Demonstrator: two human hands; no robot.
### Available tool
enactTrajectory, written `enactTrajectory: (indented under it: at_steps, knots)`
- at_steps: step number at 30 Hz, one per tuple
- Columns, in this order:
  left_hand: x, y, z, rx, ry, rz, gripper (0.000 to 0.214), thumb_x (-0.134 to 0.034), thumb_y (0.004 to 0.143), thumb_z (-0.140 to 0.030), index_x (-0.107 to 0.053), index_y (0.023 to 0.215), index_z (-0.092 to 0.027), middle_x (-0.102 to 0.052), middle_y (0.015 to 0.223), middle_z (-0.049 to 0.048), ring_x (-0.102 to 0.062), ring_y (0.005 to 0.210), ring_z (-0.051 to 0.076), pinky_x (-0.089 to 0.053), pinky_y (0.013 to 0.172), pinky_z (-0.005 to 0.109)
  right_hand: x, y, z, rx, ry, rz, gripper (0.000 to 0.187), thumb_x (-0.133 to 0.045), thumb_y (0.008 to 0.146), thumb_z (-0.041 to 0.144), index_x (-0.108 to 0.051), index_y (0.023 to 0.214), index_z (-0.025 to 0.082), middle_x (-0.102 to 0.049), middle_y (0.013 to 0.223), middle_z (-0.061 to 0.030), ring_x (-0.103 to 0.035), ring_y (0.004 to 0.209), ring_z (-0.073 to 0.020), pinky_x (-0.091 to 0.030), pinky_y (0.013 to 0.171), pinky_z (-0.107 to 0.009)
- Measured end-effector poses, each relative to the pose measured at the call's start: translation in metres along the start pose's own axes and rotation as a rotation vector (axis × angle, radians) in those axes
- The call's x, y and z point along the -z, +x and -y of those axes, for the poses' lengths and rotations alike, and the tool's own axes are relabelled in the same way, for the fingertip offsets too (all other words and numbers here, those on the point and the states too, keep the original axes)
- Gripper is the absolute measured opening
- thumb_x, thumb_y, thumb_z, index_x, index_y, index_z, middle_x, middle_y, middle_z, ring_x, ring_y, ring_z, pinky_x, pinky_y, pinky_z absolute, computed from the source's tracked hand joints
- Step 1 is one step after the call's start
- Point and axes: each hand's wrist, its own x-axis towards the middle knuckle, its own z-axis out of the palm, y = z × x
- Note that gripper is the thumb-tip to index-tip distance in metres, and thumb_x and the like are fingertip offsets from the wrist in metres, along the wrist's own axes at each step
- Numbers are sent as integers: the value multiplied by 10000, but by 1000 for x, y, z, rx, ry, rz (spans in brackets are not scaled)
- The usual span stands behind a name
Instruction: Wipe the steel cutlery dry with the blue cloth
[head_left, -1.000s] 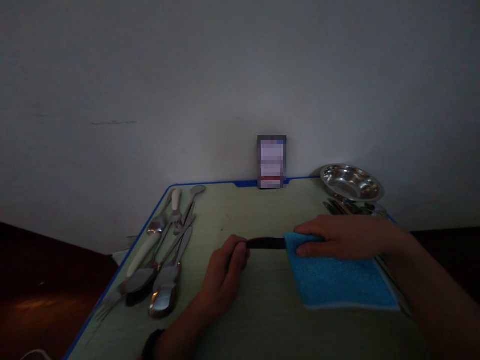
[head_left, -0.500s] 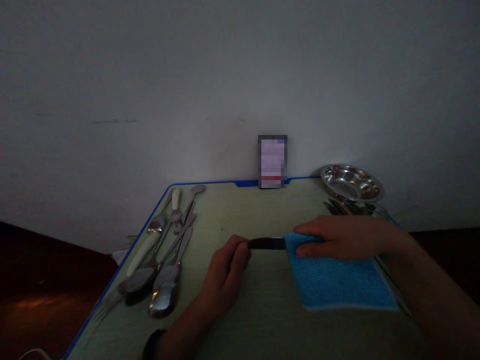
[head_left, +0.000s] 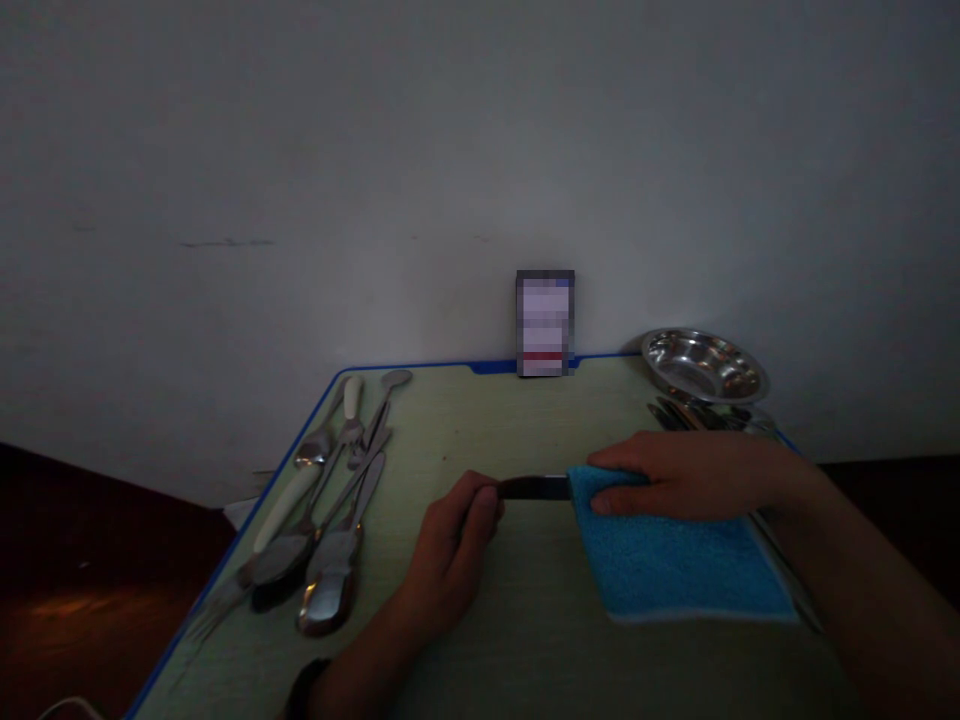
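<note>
My left hand (head_left: 454, 545) is closed round the dark handle of a knife (head_left: 534, 487) that lies across the pale green table (head_left: 487, 420). The far end of the knife is tucked into a folded blue cloth (head_left: 675, 560). My right hand (head_left: 686, 475) presses down on the cloth's upper left corner, fingers curled over the fold where the knife goes in. The blade itself is hidden inside the cloth.
Several spoons, forks and knives (head_left: 322, 510) lie in a row along the table's left edge. A steel bowl (head_left: 703, 365) stands at the back right with more cutlery (head_left: 694, 412) beside it. A small box (head_left: 545, 322) leans against the wall.
My left hand has crept slightly to the right along the knife handle. The right hand and cloth have barely moved.
</note>
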Motion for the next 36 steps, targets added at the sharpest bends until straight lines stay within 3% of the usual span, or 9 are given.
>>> enactTrajectory:
  at_steps: [36]
  knots:
    - [1, 0, -2, -26, 48, 25, 255, -322, 922, -308, -465, 752, -184, -414, 597, -49, -380, 514, 86, -310, 500, 219, -1, 2, -2, 12, 11, -1, 403, -378, 820, 552, -558, 870, 195, -620, 857, -37, -578, 763, -176, -418, 662, -280]
